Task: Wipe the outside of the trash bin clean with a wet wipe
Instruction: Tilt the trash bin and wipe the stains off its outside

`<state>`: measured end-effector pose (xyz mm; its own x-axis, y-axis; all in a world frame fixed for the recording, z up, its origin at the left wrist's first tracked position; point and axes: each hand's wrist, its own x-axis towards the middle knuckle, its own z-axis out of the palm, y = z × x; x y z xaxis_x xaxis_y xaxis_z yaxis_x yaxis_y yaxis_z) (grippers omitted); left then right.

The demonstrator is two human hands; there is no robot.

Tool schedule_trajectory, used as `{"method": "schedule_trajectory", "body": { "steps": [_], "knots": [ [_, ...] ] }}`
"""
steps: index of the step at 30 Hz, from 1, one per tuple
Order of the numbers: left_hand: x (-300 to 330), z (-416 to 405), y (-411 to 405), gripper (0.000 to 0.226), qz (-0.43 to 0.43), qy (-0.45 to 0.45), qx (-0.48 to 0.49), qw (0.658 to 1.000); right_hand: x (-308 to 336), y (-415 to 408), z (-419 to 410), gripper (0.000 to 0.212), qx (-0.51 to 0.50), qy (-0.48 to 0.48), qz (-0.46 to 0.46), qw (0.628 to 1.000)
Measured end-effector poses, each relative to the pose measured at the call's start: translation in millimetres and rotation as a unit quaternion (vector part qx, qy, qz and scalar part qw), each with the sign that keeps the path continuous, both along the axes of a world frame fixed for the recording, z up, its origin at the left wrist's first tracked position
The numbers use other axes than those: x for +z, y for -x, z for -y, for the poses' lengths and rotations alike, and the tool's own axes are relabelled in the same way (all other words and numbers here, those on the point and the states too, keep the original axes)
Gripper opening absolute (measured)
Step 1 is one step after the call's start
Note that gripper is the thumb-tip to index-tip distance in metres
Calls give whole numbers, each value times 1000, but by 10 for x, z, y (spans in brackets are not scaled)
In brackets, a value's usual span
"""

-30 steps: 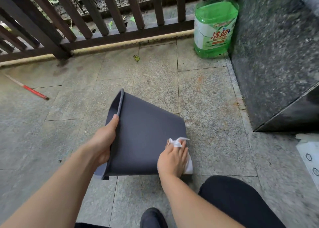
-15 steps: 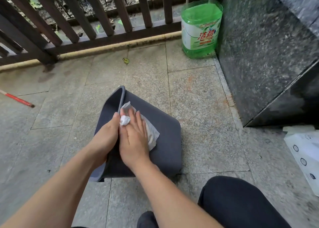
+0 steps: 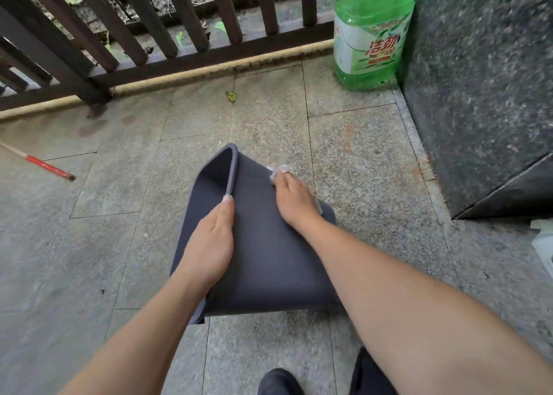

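Observation:
A dark grey trash bin (image 3: 266, 260) lies on its side on the stone floor, its mouth facing left. My left hand (image 3: 211, 245) grips the bin's rim, thumb on the outer wall. My right hand (image 3: 294, 200) presses a white wet wipe (image 3: 279, 170) flat against the far upper edge of the bin's outside wall; most of the wipe is hidden under the palm.
A big green detergent bottle (image 3: 371, 35) stands in the far corner by a dark granite wall (image 3: 478, 95). A brown railing (image 3: 149, 35) runs along the back. A red-tipped stick (image 3: 48, 167) lies at left. My shoe (image 3: 278, 382) is near the bottom edge.
My right hand slid the wipe from the bin's rim near my left thumb across to the far right edge of the wall. The left hand kept its grip.

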<state>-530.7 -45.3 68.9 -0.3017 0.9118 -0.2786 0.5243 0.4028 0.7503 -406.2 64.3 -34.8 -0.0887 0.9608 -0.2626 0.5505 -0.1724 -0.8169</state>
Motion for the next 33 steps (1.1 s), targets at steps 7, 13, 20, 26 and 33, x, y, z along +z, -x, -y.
{"method": "schedule_trajectory", "body": {
  "steps": [7,13,20,26,33],
  "knots": [
    [-11,-22,-187,42,22,-1,-22,1000,-551,-570,89,53,-117,192,-2,974],
    [13,-39,-9,45,49,31,10,998,-353,-404,42,53,-127,180,6,975],
    [-10,-58,77,49,25,33,7,999,279,176,-2,50,-39,-30,-2,999],
    [-122,-80,271,52,7,22,76,997,446,693,993,55,28,-159,-50,986],
    [-182,23,692,78,64,111,153,980,-154,390,1794,56,-81,-53,76,992]
  ]
}}
